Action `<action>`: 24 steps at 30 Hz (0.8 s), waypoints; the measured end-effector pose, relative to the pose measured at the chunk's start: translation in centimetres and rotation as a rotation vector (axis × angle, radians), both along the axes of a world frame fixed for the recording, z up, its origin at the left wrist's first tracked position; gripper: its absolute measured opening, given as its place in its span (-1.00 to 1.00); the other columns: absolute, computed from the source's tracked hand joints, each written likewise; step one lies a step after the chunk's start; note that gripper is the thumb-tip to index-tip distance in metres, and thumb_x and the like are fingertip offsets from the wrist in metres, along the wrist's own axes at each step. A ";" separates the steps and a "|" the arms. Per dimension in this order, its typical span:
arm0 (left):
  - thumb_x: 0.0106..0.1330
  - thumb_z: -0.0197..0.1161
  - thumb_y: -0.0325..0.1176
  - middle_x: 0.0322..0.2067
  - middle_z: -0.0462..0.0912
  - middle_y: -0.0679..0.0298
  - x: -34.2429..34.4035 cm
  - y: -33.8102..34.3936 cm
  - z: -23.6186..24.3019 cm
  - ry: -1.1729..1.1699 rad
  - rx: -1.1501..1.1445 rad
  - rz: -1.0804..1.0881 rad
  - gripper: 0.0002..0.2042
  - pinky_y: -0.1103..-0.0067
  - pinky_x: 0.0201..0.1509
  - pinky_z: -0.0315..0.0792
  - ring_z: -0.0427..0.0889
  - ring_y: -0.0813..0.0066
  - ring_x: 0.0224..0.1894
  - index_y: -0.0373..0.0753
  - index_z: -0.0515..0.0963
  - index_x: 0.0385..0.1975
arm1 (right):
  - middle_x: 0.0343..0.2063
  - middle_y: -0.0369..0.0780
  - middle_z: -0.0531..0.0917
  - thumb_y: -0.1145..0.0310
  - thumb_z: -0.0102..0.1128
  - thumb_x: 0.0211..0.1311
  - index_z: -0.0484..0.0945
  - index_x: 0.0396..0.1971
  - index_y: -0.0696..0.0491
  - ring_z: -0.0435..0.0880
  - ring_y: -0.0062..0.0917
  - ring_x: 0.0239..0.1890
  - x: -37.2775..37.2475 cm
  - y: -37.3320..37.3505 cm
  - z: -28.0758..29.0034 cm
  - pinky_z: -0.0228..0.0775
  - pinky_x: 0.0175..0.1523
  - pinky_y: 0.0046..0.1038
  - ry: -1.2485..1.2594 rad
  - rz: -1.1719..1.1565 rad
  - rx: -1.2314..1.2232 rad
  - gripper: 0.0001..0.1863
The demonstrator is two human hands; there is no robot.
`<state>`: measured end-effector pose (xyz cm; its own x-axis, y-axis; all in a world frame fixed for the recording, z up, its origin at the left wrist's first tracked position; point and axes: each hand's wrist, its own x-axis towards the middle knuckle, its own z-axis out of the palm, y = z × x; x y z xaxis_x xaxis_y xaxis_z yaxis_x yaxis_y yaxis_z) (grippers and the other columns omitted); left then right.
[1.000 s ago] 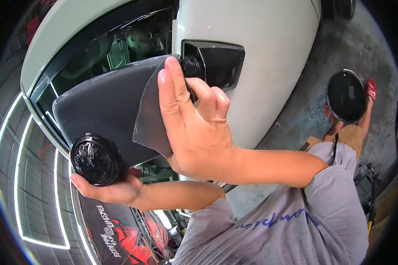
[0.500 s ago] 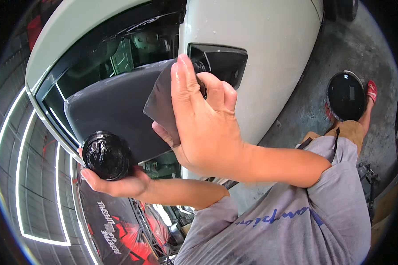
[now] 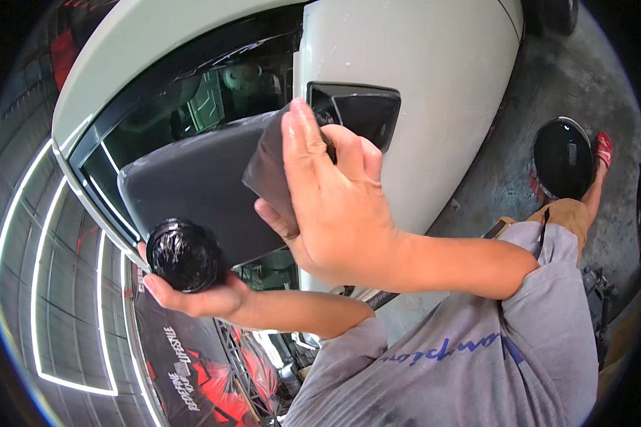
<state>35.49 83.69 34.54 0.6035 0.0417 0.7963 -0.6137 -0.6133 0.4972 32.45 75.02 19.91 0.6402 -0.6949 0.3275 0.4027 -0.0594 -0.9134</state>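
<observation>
My right hand [image 3: 342,206] is closed on a dark grey sheet [image 3: 272,165] that looks like sandpaper, its thumb on one side and its straight fingers along the other. The fingertips look wet. Behind the sheet lies the matt dark grey side mirror cover [image 3: 192,178] of a car; whether the sheet touches it, I cannot tell. Below the cover's left end, my left hand [image 3: 206,295] grips a round black container [image 3: 185,255] from beneath. Its top is glossy and crinkled, and its lower part is hidden.
The pale car body [image 3: 406,50] fills the top, with a dark side window [image 3: 214,85] behind the mirror. On the grey floor [image 3: 491,164] a round black object [image 3: 563,158] with a pale rim stands beside my red shoe [image 3: 604,149]. A black and red banner [image 3: 185,363] hangs at lower left.
The whole scene has shifted slightly right and down in the picture. Both hands keep their hold, and the grey sheet appears a little narrower. Little has moved against the mirror cover.
</observation>
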 end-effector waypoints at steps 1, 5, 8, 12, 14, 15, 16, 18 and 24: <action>0.37 -0.03 0.18 0.12 0.53 -0.02 0.9 0.0 -0.2 -0.037 0.015 0.002 -0.22 0.23 0.07 0.59 0.61 0.10 0.11 -0.42 0.32 0.35 | 0.35 0.25 0.29 0.25 0.42 -0.07 0.17 0.32 0.48 0.42 -0.10 0.08 -0.3 0.6 -0.4 0.12 0.17 -0.13 0.002 -0.015 -0.007 -0.01; 0.40 -0.05 0.15 0.14 0.51 -0.02 0.2 -0.2 -0.6 0.042 -0.024 -0.027 -0.25 0.24 0.12 0.57 0.57 0.09 0.15 -0.42 0.31 0.35 | 0.31 0.18 0.37 0.18 0.36 0.11 0.17 0.33 0.44 0.43 -0.09 0.06 -0.1 2.4 -0.6 0.12 0.19 -0.09 0.027 -0.013 -0.041 -0.09; 0.41 -0.06 0.17 0.13 0.52 -0.03 0.8 0.3 -0.1 -0.043 0.023 -0.024 -0.24 0.24 0.15 0.55 0.58 0.07 0.14 -0.41 0.29 0.36 | 0.36 0.24 0.27 0.24 0.41 -0.10 0.19 0.30 0.48 0.43 -0.15 0.09 0.1 0.0 -0.2 0.12 0.18 -0.19 0.032 -0.005 -0.035 -0.01; 0.40 -0.05 0.21 0.12 0.53 -0.02 0.7 1.2 -0.1 0.028 0.050 -0.040 -0.22 0.24 0.18 0.53 0.59 0.10 0.13 -0.38 0.27 0.38 | 0.37 0.21 0.28 0.31 0.31 -0.15 0.21 0.29 0.47 0.44 -0.16 0.08 -2.4 2.7 -0.6 0.10 0.16 -0.19 -0.010 0.065 -0.055 -0.05; 0.40 -0.05 0.21 0.11 0.53 -0.02 0.8 1.5 0.1 0.026 0.043 -0.030 -0.22 0.23 0.17 0.54 0.59 0.10 0.13 -0.38 0.27 0.38 | 0.36 0.21 0.29 0.33 0.30 -0.16 0.21 0.30 0.47 0.44 -0.16 0.08 -2.9 2.9 -0.8 0.09 0.15 -0.20 -0.049 0.058 -0.043 -0.05; 0.40 -0.05 0.21 0.11 0.53 -0.02 0.9 1.5 0.1 0.016 0.023 -0.023 -0.22 0.23 0.16 0.54 0.59 0.10 0.12 -0.38 0.27 0.38 | 0.36 0.21 0.30 0.35 0.29 -0.18 0.21 0.30 0.47 0.44 -0.16 0.08 -3.0 2.5 -0.9 0.09 0.14 -0.21 -0.094 0.049 -0.044 -0.05; 0.40 -0.05 0.21 0.11 0.53 -0.02 0.9 1.4 0.0 0.014 0.022 -0.023 -0.22 0.23 0.16 0.54 0.59 0.10 0.12 -0.38 0.27 0.38 | 0.33 0.21 0.35 0.34 0.27 -0.17 0.21 0.31 0.47 0.45 -0.16 0.08 -3.2 2.4 -0.8 0.09 0.12 -0.22 -0.068 0.060 -0.049 -0.05; 0.38 -0.05 0.24 0.11 0.53 -0.01 0.8 1.0 -0.1 0.025 0.049 -0.014 -0.19 0.24 0.15 0.55 0.59 0.10 0.12 -0.37 0.25 0.39 | 0.33 0.21 0.35 0.34 0.27 -0.15 0.21 0.31 0.47 0.44 -0.16 0.08 -2.5 2.5 -0.8 0.08 0.13 -0.21 -0.036 0.039 -0.040 -0.06; 0.32 -0.03 0.30 0.13 0.52 0.00 1.1 1.1 0.4 0.050 0.043 -0.023 -0.13 0.22 0.16 0.55 0.58 0.11 0.14 -0.37 0.23 0.39 | 0.33 0.25 0.32 0.30 0.27 -0.11 0.23 0.29 0.47 0.43 -0.14 0.10 0.2 1.0 0.1 0.10 0.18 -0.21 0.048 -0.056 -0.069 -0.08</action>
